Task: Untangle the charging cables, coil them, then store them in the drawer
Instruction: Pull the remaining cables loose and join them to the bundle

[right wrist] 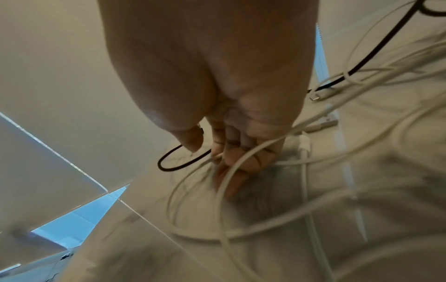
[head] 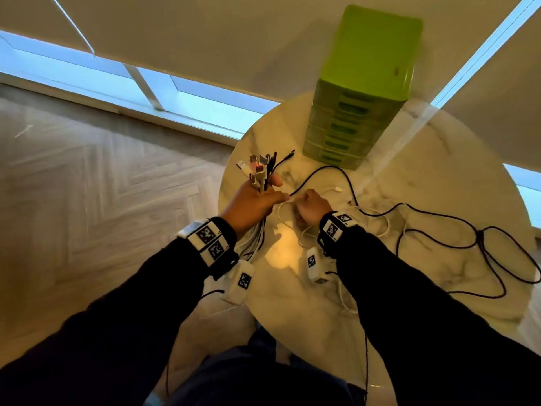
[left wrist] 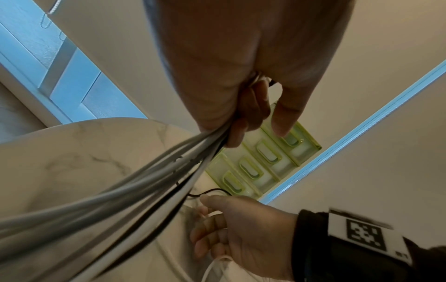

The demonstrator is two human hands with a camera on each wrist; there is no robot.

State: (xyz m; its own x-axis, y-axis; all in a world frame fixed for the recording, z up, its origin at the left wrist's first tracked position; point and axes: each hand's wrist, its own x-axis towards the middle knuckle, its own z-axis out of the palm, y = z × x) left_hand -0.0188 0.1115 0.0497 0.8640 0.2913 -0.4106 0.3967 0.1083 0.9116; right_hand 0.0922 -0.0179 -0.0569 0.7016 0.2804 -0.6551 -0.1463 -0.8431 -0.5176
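My left hand [head: 257, 197] grips a bundle of white and black charging cables [left wrist: 149, 183] over the table's left edge, with their plugs [head: 259, 165] fanning out above the fingers. My right hand [head: 311, 205] is just to its right, low over the table, pinching a black cable [right wrist: 183, 166] between thumb and forefinger; a white cable loop [right wrist: 231, 171] lies across its fingers. The long black cable [head: 439, 224] trails in loops to the table's right side. Loose white cables [head: 380, 227] lie tangled under and beside the right hand.
A green drawer unit [head: 360, 106] with several closed drawers stands at the back of the round marble table [head: 439, 303]. Wood floor lies to the left. Windows with blinds run behind the table.
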